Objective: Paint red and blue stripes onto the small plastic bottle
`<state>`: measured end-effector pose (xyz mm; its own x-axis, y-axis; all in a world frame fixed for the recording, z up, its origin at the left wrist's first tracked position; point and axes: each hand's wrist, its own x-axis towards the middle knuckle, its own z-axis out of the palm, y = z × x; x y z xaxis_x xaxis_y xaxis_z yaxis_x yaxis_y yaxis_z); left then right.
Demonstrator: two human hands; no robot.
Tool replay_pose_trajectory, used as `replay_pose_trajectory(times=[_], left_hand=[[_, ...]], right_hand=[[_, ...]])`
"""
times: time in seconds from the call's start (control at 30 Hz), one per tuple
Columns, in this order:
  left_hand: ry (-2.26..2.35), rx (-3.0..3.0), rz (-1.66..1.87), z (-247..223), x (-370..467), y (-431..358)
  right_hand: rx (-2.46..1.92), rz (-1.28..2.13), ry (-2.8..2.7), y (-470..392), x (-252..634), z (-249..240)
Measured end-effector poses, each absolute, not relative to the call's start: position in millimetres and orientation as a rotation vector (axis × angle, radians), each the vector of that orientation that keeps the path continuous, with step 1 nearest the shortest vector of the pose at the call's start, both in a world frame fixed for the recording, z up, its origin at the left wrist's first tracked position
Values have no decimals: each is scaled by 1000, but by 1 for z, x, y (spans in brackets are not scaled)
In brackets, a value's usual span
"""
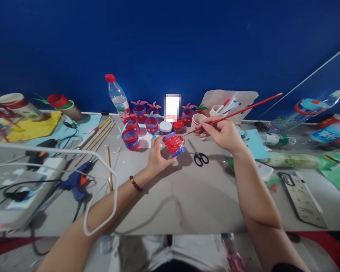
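My left hand (158,156) holds a ridged red and blue painted cup (174,144), tilted, above the table. In my right hand (222,132) is a long red paintbrush (249,107), its tip close to the cup's upper right side; whether it touches is too small to tell. Just behind the cup stand an open red paint jar (178,125) and a white-lidded jar (165,127). Several painted cups with eyes and leaf-like tops, such as a red and blue one (130,139), stand to the left. Black-handled scissors (200,156) lie beneath the brush.
A red-capped bottle (119,98) stands at the back left. Left are wooden sticks (98,141), a blue glue gun (78,181), a power strip (36,185) and a white cable (115,196) looping over my left forearm. Right are a phone (300,198), plastic bottles (331,132) and blue paper (256,143).
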<state>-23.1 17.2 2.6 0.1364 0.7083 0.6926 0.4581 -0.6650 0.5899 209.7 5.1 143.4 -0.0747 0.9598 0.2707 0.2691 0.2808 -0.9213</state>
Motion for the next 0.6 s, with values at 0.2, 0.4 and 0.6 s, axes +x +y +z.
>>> replay_pose_trajectory(times=[0.2, 0.4, 0.6], left_hand=[[1113, 2211, 1527, 3, -23, 17], [1122, 2206, 1535, 3, -24, 16], [1118, 2178, 1532, 3, -23, 16]], right_hand=[[-1129, 994, -1477, 7, 212, 143], [-1124, 976, -1575, 4, 202, 142], [-1140, 938, -1560, 5, 208, 146]])
